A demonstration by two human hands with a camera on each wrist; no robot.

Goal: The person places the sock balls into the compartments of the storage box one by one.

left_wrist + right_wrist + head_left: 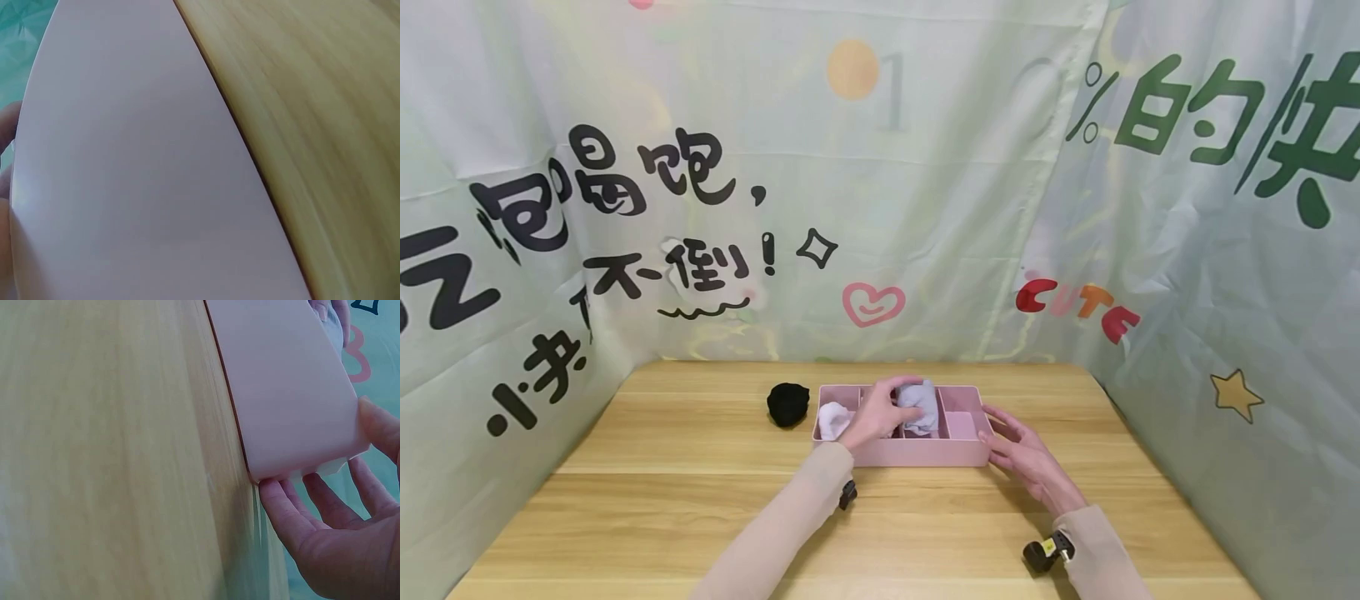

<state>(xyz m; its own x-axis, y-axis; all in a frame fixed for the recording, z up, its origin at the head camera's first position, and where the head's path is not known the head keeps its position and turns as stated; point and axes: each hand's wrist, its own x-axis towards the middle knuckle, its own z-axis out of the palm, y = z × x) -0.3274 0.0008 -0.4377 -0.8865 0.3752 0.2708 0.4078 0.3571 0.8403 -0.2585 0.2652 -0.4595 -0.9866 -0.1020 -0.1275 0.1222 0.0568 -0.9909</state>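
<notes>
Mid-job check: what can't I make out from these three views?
- Head: what lies in the pink box beneath the left hand; the hand covers it.
- Head: what exactly the black bundle is; too dark and small.
- Left wrist: most of the fingers; cut off by the left edge.
- Right wrist: most of the grey bundle; hidden by the box's front wall.

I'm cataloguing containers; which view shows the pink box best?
The head view: there the pink box shows end to end with its compartments, though the left hand hides part. Left wrist shows only outer wall; right wrist shows outer wall up to the right hand.
</notes>
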